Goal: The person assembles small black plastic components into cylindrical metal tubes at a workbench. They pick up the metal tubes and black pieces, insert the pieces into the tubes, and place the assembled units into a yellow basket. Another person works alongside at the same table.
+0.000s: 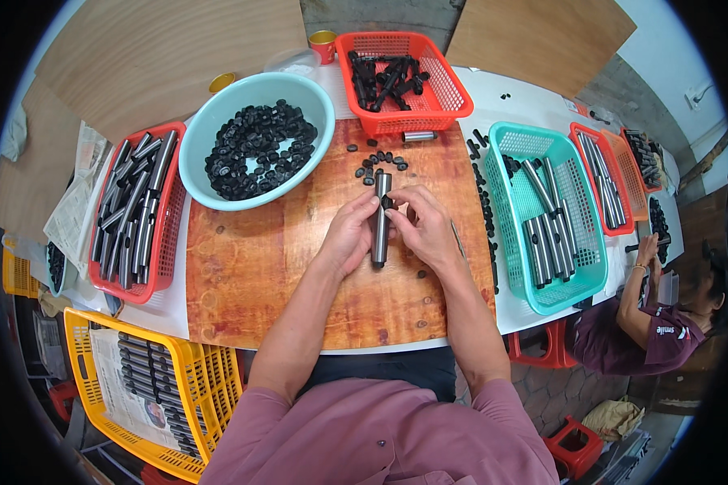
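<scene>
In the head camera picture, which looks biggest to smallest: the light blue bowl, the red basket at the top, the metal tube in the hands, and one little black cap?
1. Light blue bowl and red basket: they look about alike, too close to rank.
2. Metal tube, held by the left hand and right hand.
3. Little black cap, the smallest.
</scene>
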`<state>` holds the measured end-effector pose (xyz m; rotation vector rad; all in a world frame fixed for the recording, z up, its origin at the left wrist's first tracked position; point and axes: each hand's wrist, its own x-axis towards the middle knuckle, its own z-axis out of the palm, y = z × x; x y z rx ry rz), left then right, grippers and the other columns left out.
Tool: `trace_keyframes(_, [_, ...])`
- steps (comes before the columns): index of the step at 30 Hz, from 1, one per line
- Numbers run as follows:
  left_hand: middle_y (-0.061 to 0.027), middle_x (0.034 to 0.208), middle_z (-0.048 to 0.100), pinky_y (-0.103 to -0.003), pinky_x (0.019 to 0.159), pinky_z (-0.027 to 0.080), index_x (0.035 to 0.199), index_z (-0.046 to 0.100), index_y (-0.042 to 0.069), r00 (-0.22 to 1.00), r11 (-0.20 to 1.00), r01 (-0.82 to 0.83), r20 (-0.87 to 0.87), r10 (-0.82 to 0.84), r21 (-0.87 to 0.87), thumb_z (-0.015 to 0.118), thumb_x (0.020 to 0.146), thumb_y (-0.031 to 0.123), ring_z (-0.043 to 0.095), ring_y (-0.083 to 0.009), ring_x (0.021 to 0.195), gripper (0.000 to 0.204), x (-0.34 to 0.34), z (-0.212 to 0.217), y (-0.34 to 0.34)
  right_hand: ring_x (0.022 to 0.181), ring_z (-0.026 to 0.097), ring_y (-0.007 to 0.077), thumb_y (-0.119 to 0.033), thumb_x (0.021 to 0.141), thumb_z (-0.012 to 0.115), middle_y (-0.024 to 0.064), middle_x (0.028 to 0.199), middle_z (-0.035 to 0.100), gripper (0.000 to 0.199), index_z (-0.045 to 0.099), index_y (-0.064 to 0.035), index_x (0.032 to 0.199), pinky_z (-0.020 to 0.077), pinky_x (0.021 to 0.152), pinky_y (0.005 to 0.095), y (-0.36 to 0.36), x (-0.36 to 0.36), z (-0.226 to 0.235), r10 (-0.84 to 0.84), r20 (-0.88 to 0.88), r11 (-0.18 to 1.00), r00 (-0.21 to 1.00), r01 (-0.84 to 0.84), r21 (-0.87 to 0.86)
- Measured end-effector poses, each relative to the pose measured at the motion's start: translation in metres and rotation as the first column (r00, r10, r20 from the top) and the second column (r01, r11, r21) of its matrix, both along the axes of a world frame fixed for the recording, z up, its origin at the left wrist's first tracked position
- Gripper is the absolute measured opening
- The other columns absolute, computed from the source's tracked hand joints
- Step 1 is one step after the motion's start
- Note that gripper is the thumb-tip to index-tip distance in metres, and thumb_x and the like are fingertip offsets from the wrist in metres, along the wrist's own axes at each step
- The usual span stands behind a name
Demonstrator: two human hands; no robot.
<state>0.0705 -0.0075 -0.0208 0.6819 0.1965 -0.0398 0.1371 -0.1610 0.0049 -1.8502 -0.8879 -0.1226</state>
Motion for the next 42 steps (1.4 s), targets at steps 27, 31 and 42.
trace_keyframes(27, [-0.0061,0.086,0.064,-0.028,0.06,0.053,0.113,0.061,0.002,0.984,0.988,0.135,-0.129,-0.124,0.081,0.049,0.107,0.028,0.061,-0.0141,0.067,0.03,-0.004,-0.002,-0.009,0.072,0.058,0.0092,-0.003,0.089,0.073,0.0072,0.105,0.066,0.041,0.063,0.0015,0.128,0.0508,0.065,0.0248,0.006,0.008,-0.029,0.046,-0.41,0.943,0.911,0.096,0.32])
trace_keyframes(31, [-0.0069,0.083,0.064,-0.026,0.055,0.052,0.108,0.06,0.003,0.981,0.976,0.178,-0.104,-0.165,0.124,0.051,0.106,0.027,0.062,-0.0137,0.064,0.027,-0.006,-0.002,-0.018,0.099,0.064,0.0132,-0.009,0.097,0.064,0.0111,0.114,0.069,0.038,0.059,0.0024,0.133,0.0511,0.088,0.0273,0.003,0.009,-0.023,0.115,-0.612,0.974,0.783,0.032,0.224])
trace_keyframes(42, [-0.0066,0.08,0.067,-0.024,0.054,0.051,0.1,0.062,0.002,0.975,0.888,0.222,-0.099,-0.199,0.402,0.052,0.107,0.031,0.061,-0.0109,0.057,0.032,-0.002,0.006,-0.025,0.095,0.067,0.0126,0.0,0.091,0.07,0.012,0.11,0.072,0.036,0.062,0.0015,0.126,0.0553,0.082,0.0266,-0.011,0.017,-0.019,0.235,-0.573,0.87,0.785,0.093,0.485])
